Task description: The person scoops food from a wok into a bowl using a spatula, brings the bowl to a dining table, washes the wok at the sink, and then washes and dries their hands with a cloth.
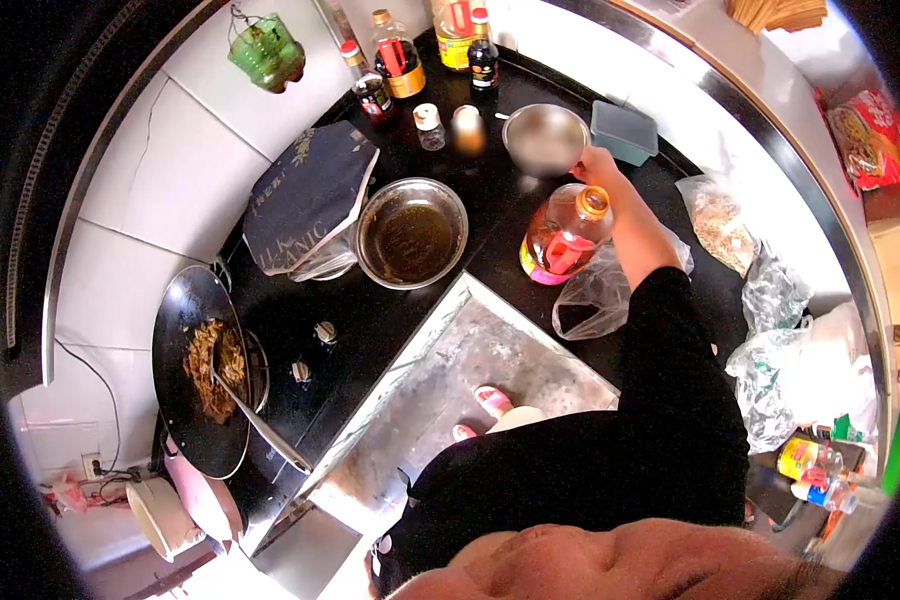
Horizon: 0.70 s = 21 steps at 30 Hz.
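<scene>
Counter [496,222]: black, shiny.
Bowl [547,117]: upper frame, right of centre; looks metal, likely light, stiff, slippery; pinch its rim.
Your right hand [593,165]: at that rim; grip unclear.
Your left hand: out of view.

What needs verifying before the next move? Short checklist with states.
1. Right hand at the small metal bowl: ok, at its near right rim; grip firmness cannot tell.
2. Bowl contents identified: cannot tell, blurred.
3. Left hand visible: not ok, out of view.
4. Large bottle capped: ok, orange cap on.
5. Forearm clear of bottle: cannot tell, they look very close.
6. Flame under wok off: cannot tell, burner mostly hidden.
</scene>
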Motion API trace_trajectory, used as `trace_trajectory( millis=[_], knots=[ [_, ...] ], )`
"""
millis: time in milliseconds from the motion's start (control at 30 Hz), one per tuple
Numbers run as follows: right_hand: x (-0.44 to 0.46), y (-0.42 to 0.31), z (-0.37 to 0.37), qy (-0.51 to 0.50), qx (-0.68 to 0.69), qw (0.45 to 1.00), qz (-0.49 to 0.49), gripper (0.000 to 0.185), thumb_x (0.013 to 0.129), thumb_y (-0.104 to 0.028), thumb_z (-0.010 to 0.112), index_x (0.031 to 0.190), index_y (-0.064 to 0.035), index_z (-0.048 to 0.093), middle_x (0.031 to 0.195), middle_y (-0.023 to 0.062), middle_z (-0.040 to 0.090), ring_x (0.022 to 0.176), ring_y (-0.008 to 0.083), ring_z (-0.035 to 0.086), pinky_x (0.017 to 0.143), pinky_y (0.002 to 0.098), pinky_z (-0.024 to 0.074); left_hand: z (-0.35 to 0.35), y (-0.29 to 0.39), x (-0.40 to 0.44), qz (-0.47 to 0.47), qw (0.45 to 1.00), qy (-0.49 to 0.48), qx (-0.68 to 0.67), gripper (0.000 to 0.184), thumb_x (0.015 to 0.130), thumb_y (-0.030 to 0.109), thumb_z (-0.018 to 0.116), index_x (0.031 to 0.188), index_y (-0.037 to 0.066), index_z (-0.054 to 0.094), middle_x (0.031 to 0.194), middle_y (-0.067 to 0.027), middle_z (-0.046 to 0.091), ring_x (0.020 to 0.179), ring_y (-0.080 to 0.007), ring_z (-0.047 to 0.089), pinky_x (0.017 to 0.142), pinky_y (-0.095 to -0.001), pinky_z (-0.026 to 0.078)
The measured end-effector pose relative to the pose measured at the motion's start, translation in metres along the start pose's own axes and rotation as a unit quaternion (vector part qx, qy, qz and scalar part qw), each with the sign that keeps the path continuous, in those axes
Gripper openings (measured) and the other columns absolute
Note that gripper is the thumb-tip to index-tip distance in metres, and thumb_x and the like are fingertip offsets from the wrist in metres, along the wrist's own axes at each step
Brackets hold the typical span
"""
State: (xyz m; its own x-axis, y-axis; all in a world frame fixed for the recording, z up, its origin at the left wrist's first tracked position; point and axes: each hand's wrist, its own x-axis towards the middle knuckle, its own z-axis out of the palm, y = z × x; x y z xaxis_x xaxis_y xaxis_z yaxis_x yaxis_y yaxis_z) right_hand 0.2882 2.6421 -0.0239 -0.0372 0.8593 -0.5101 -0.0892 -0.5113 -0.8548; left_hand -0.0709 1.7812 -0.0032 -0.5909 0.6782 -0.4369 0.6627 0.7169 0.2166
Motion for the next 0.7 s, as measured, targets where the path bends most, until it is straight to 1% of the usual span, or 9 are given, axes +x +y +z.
trace_trajectory(
  millis=[33, 167, 233, 267, 300, 333, 467, 600, 700],
  knots=[
    [-0.002, 0.006, 0.003, -0.005, 0.047, 0.997, -0.06, 0.006, 0.069, -0.003, 0.065, 0.07, -0.0019, 0.059, 0.064, 0.0073, 0.058, 0.053, 0.0141, 0.055, 0.044, 0.0244, 0.0433, -0.004, 0.001, -0.006, 0.018, 1.0, 0.014, 0.002, 0.022, 0.084, 0.02, 0.051, 0.085, 0.003, 0.065, 0.079, -0.01, 0.064, 0.073, -0.0212, 0.059, 0.066, -0.0335, 0.048],
    [-0.042, -0.026, 0.01, -0.033, 0.017, 0.998, -0.054, 0.005, 0.07, -0.001, 0.061, 0.071, 0.0011, 0.057, 0.067, 0.0112, 0.058, 0.054, 0.0183, 0.056, 0.044, 0.0255, 0.0451, -0.036, 0.019, -0.016, 0.131, 0.984, 0.105, 0.056, 0.023, 0.084, 0.021, 0.051, 0.086, 0.003, 0.065, 0.079, -0.0092, 0.064, 0.073, -0.0199, 0.059, 0.066, -0.0327, 0.048],
    [-0.055, -0.04, 0.012, -0.039, 0.059, 0.997, -0.036, 0.005, 0.066, -0.001, 0.06, 0.069, -0.0003, 0.055, 0.063, 0.0104, 0.055, 0.051, 0.0197, 0.054, 0.042, 0.0272, 0.0421, -0.056, 0.027, -0.013, 0.11, 0.991, 0.078, 0.004, 0.023, 0.085, 0.021, 0.051, 0.087, 0.003, 0.065, 0.079, -0.0089, 0.064, 0.072, -0.0192, 0.059, 0.066, -0.0322, 0.048],
    [-0.058, -0.044, 0.01, -0.041, 0.08, 0.996, -0.026, 0.006, 0.064, -0.001, 0.06, 0.068, -0.0011, 0.055, 0.061, 0.0099, 0.054, 0.05, 0.0204, 0.053, 0.041, 0.028, 0.0407, -0.07, 0.027, -0.007, -0.029, 0.969, -0.045, -0.242, 0.02, 0.084, 0.019, 0.053, 0.087, 0.002, 0.064, 0.08, -0.0078, 0.064, 0.071, -0.0187, 0.059, 0.065, -0.0308, 0.048],
    [-0.057, -0.048, 0.005, -0.051, 0.083, 0.995, -0.026, 0.009, 0.068, -0.002, 0.056, 0.073, 0.0045, 0.054, 0.066, 0.0132, 0.057, 0.053, 0.0221, 0.056, 0.044, 0.0274, 0.046, -0.084, 0.027, -0.001, -0.21, 0.866, -0.09, -0.445, 0.018, 0.084, 0.017, 0.055, 0.088, 0.001, 0.064, 0.08, -0.0068, 0.064, 0.07, -0.0181, 0.06, 0.064, -0.0294, 0.049],
    [-0.056, -0.049, 0.002, -0.082, 0.086, 0.993, -0.025, 0.009, 0.069, -0.002, 0.055, 0.075, 0.0054, 0.054, 0.068, 0.0145, 0.057, 0.055, 0.0226, 0.057, 0.045, 0.0278, 0.0475, -0.088, 0.013, 0.006, -0.208, 0.837, -0.122, -0.492, 0.023, 0.083, 0.019, 0.057, 0.089, -0.002, 0.062, 0.081, -0.01, 0.064, 0.07, -0.0199, 0.062, 0.064, -0.0305, 0.051],
    [-0.108, -0.086, 0.008, -0.133, 0.12, 0.983, -0.04, 0.008, 0.073, -0.002, 0.053, 0.077, 0.0046, 0.054, 0.074, 0.0182, 0.059, 0.06, 0.0242, 0.059, 0.052, 0.0281, 0.052, -0.164, 0.048, 0.017, -0.037, 0.762, -0.101, -0.638, 0.028, 0.083, 0.02, 0.059, 0.09, -0.007, 0.056, 0.08, -0.0185, 0.062, 0.069, -0.0241, 0.062, 0.064, -0.0319, 0.052],
    [-0.156, -0.116, 0.018, -0.138, 0.088, 0.983, -0.088, 0.006, 0.074, -0.004, 0.054, 0.073, 0.0019, 0.055, 0.071, 0.0155, 0.059, 0.06, 0.0225, 0.058, 0.053, 0.0269, 0.0495, -0.232, 0.102, 0.025, 0.221, 0.779, 0.051, -0.584, 0.026, 0.084, 0.019, 0.057, 0.093, -0.006, 0.055, 0.08, -0.0173, 0.06, 0.069, -0.0232, 0.06, 0.064, -0.0308, 0.049],
    [-0.21, -0.136, 0.036, -0.203, 0.05, 0.968, -0.139, 0.005, 0.075, -0.003, 0.054, 0.073, 0.0015, 0.055, 0.066, 0.0132, 0.057, 0.056, 0.0188, 0.053, 0.048, 0.0242, 0.0432, -0.263, 0.125, 0.04, 0.297, 0.773, 0.105, -0.55, 0.023, 0.083, 0.013, 0.056, 0.098, -0.004, 0.053, 0.089, -0.0136, 0.057, 0.076, -0.0201, 0.058, 0.068, -0.0273, 0.047]
  ],
)
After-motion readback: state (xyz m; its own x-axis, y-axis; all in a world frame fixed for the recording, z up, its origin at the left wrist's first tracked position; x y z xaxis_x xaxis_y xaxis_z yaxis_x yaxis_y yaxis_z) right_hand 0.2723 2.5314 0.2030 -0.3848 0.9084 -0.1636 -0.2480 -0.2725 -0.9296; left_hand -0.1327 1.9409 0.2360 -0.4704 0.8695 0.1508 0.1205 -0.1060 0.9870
